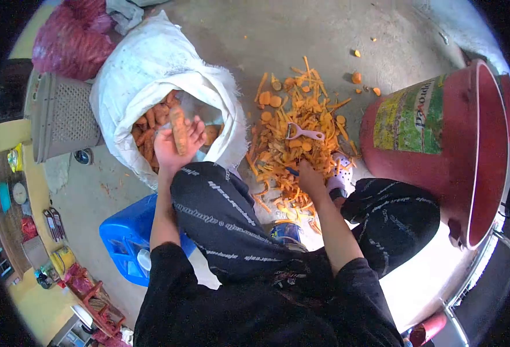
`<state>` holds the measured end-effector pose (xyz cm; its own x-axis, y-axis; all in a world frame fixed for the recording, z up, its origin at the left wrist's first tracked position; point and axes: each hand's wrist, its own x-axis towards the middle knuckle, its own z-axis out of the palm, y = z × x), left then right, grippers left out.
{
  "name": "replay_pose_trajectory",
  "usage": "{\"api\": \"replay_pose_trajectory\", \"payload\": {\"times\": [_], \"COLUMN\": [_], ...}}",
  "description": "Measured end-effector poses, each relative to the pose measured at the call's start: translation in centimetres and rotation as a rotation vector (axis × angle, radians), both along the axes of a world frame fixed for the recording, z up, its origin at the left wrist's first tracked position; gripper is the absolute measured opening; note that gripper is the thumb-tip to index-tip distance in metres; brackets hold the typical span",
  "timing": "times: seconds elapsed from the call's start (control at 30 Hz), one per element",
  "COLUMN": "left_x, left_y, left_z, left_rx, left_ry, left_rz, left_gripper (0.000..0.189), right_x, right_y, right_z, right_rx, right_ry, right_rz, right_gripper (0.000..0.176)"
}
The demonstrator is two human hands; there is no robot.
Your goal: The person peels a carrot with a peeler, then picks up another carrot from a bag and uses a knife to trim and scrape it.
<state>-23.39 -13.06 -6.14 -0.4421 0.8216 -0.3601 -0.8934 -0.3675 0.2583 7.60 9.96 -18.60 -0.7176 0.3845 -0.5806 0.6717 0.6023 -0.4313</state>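
Observation:
An unpeeled carrot [178, 129] lies upright across the palm of my left hand [173, 146], at the mouth of a white woven sack [145, 63]. More carrots [145, 139] show inside the sack. My right hand [310, 178] is closed round a dark blue handle [292, 171], low over a heap of orange peelings and cut ends [289, 127]; the rest of that tool cannot be made out. A pink peeler [306, 132] rests on top of the heap, a little beyond my right hand.
A big red tub [457, 168] with a label stands at the right. Left of my legs is a blue jerrycan [128, 237]. A grey basket [67, 115] and red mesh sacks [73, 43] are at the upper left. Carrot bits [356, 77] dot the floor.

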Motion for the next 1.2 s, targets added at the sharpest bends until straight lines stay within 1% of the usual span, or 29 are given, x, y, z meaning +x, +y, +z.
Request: {"api": "replay_pose_trajectory", "payload": {"times": [0.03, 0.1, 0.17, 0.2, 0.23, 0.27, 0.3, 0.33, 0.43, 0.53, 0.57, 0.67, 0.7, 0.77, 0.8, 0.83, 0.9, 0.93, 0.97, 1.0, 1.03, 1.07, 1.13, 1.17, 1.2], "left_x": [0.3, 0.5, 0.7, 0.6, 0.6, 0.4, 0.7, 1.3, 3.2, 4.7, 5.3, 6.9, 7.3, 8.7, 9.6, 10.6, 13.2, 13.6, 14.0, 14.7, 15.5, 15.9, 16.8, 16.7, 16.8], "left_y": [0.8, 2.2, 3.4, 3.9, 4.6, 5.3, 6.3, 7.0, 8.8, 9.8, 10.2, 11.6, 12.2, 13.1, 13.6, 14.0, 14.5, 14.8, 14.5, 14.5, 14.9, 14.9, 15.5, 15.4, 15.2], "left_z": [1.4, 4.8, 8.4, 9.8, 10.9, 12.1, 13.5, 14.6, 17.5, 18.0, 17.9, 17.0, 16.3, 15.1, 14.2, 13.2, 11.5, 10.6, 9.2, 8.8, 8.3, 8.2, 10.4, 10.3, 10.2], "left_rx": [0.033, 0.034, 0.059, 0.028, -0.003, -0.032, -0.003, -0.010, -0.068, -0.056, -0.052, -0.024, -0.007, -0.016, -0.135, -0.250, -0.454, -0.514, -0.582, -0.647, -0.710, -0.742, -0.799, -0.822, -0.800], "left_ry": [0.063, 0.047, 0.070, 0.110, 0.152, 0.192, 0.263, 0.286, 0.350, 0.344, 0.326, 0.274, 0.256, 0.252, 0.385, 0.518, 0.786, 0.970, 1.147, 1.326, 1.336, 1.468, 1.731, 1.790, 1.783], "left_rz": [-0.023, -0.070, -0.114, -0.133, -0.152, -0.171, -0.226, -0.228, -0.233, -0.272, -0.269, -0.277, -0.294, -0.307, -0.267, -0.222, -0.082, -0.081, -0.083, -0.081, 0.045, 0.036, 0.020, 0.013, 0.007], "left_gripper": [0.043, 0.044, 0.044, 0.045, 0.046, 0.047, 0.049, 0.048, 0.046, 0.045, 0.045, 0.045, 0.046, 0.043, 0.040, 0.038, 0.032, 0.033, 0.033, 0.034, 0.033, 0.034, 0.034, 0.036, 0.037], "right_x": [-0.6, -2.1, -4.3, -4.7, -3.6, -3.9, -4.6, -5.3, -5.4, -4.0, -3.1, -1.5, -1.6, -1.4, -1.7, -2.0, -2.3, -2.3, -2.2, -2.1, -2.3, -2.5, -2.8, -2.9, -2.8], "right_y": [-0.3, 0.1, 2.5, 3.0, 4.1, 4.8, 5.8, 6.6, 8.0, 9.9, 10.4, 11.9, 12.1, 12.1, 11.5, 10.4, 9.5, 9.5, 9.5, 9.2, 8.9, 8.6, 7.7, 7.2, 6.8], "right_z": [0.6, 1.9, 5.9, 7.4, 6.7, 7.0, 8.6, 10.4, 18.8, 23.2, 25.2, 25.3, 24.6, 23.1, 23.1, 24.8, 25.7, 25.8, 25.7, 25.6, 25.8, 25.8, 25.7, 25.7, 25.7], "right_rx": [0.001, 0.010, -0.077, -0.121, -0.154, -0.104, -0.055, -0.008, 0.065, 0.087, 0.090, 0.068, 0.099, 0.168, 0.207, 0.145, -0.032, -0.118, -0.161, -0.199, -0.232, -0.267, -0.401, -0.470, -0.434], "right_ry": [-0.018, -0.054, -0.158, -0.213, 0.008, 0.083, 0.156, 0.229, 0.206, 0.325, 0.427, 0.406, 0.436, 0.530, 0.575, 0.682, 0.757, 0.796, 0.784, 0.747, 0.718, 0.689, 0.677, 0.668, 0.644], "right_rz": [-0.014, -0.042, 0.117, 0.196, 0.212, 0.220, 0.227, 0.233, 0.171, 0.304, 0.418, 0.231, 0.090, -0.069, -0.150, -0.242, -0.261, -0.270, -0.227, -0.232, -0.236, -0.243, -0.250, -0.249, -0.209], "right_gripper": [0.022, 0.019, 0.020, 0.021, 0.027, 0.028, 0.029, 0.031, 0.031, 0.032, 0.032, 0.030, 0.030, 0.030, 0.030, 0.033, 0.034, 0.034, 0.033, 0.033, 0.033, 0.033, 0.034, 0.034, 0.035]}}
